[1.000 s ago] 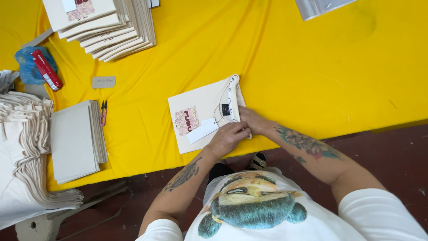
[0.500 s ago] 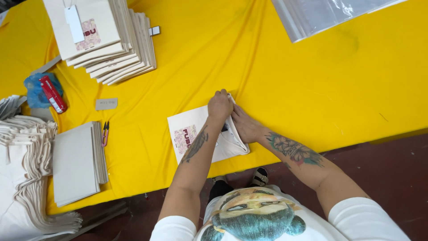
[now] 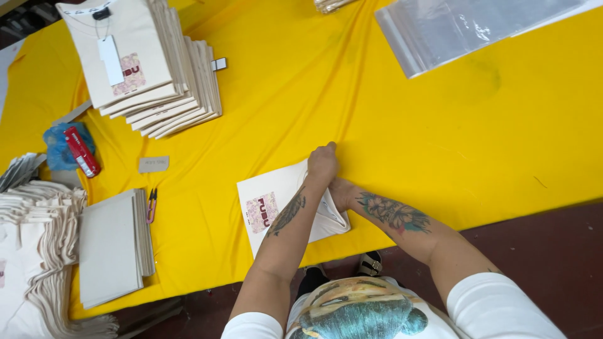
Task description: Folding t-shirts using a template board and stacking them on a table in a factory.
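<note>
A folded cream t-shirt [image 3: 276, 201] with a small pink print lies on the yellow table cover [image 3: 440, 144], near the front edge. My left hand [image 3: 323, 162] reaches across it, its fingers curled on the shirt's far edge by the collar. My right hand [image 3: 340, 190] rests at the collar opening on the shirt's right side. My left wrist crosses over its fingers and hides them.
A fanned stack of folded cream shirts [image 3: 157, 88] with a hang tag sits at the back left, and clear plastic bags [image 3: 471, 28] at the back right. On the left are grey boards [image 3: 113, 248], small snips [image 3: 151, 206], a grey card [image 3: 154, 164], a red-and-blue packet [image 3: 72, 147] and unfolded shirts [image 3: 31, 251].
My left hand has moved from the shirt's near side up to its far edge by the collar. The view has tilted further up the table.
</note>
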